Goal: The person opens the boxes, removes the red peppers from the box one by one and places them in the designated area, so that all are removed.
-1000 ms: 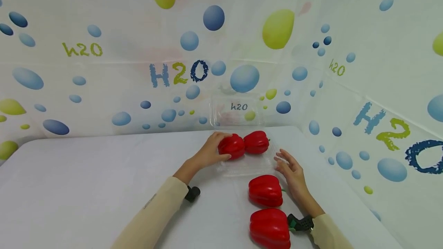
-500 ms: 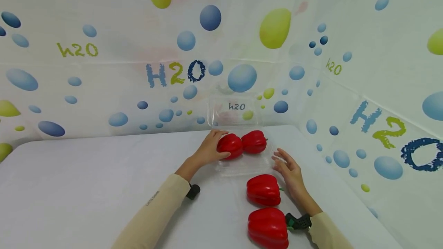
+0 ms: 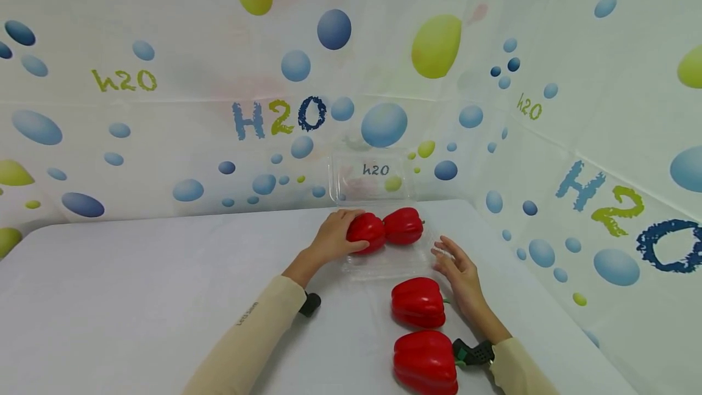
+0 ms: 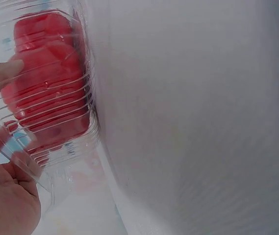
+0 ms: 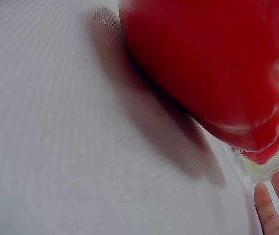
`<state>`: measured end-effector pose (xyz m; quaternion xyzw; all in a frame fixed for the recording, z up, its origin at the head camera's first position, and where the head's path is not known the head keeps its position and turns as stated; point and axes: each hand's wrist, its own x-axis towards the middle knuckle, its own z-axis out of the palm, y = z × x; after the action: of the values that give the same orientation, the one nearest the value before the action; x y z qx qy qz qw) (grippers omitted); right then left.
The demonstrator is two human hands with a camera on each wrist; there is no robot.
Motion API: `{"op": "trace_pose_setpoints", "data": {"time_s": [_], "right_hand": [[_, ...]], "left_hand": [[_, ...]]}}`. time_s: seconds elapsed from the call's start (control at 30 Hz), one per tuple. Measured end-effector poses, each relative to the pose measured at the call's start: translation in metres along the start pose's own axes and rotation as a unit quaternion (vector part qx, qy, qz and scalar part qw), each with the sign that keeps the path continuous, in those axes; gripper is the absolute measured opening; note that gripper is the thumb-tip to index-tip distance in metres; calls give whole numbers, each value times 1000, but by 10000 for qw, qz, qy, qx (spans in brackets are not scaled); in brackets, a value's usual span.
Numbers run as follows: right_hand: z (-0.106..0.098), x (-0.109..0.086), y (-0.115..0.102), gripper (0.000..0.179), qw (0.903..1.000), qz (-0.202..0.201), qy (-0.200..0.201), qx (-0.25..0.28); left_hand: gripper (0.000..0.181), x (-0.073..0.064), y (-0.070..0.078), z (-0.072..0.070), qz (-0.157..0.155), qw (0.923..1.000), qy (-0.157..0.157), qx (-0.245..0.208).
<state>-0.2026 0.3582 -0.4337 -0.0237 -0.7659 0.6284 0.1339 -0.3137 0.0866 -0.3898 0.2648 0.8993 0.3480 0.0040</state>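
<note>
The grip of your left hand [image 3: 333, 239] is curled round the left red bell pepper [image 3: 367, 233], thumb on the near side and fingers reaching behind. That pepper lies on the left of the clear plastic container [image 3: 389, 268]. Its glossy skin suggests a firm but slippery thing, probably light for its bulk; judging by the shape, it is best held across the rounded sides with spread fingers, without digging in the tips.

Inside the same container is the right red bell pepper [image 3: 403, 226], stem pointing right, apparently touching the first. The thin, ribbed wall looks flexible and easy to dent, so you would do well to press it only gently. Its lid [image 3: 378, 178] stands open at the back. Your right hand [image 3: 462, 270] holds nothing, fingers loosely bent beside the container's right edge; you cannot tell whether they touch it. Outside, on the tabletop [image 3: 164, 297], lie the middle red bell pepper [image 3: 418, 302] and the nearest red bell pepper [image 3: 425, 361].
</note>
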Motion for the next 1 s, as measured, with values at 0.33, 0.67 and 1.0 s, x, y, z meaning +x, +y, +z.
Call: {"op": "trace_pose_setpoints", "data": {"time_s": [0.33,0.67,1.0], "right_hand": [[0,0,-3,55,9999,-90,-8,56],[-1,1,-3,56,9999,-30,10,102],[-1,0,-5,54,9998,3,-70,179]], "left_hand": [[73,-1,5,-3,127,9996,-107,238],[71,1,-2,0,258,9996,-76,92],[70,-3,0,-3,220,9993,-83,-292]]}}
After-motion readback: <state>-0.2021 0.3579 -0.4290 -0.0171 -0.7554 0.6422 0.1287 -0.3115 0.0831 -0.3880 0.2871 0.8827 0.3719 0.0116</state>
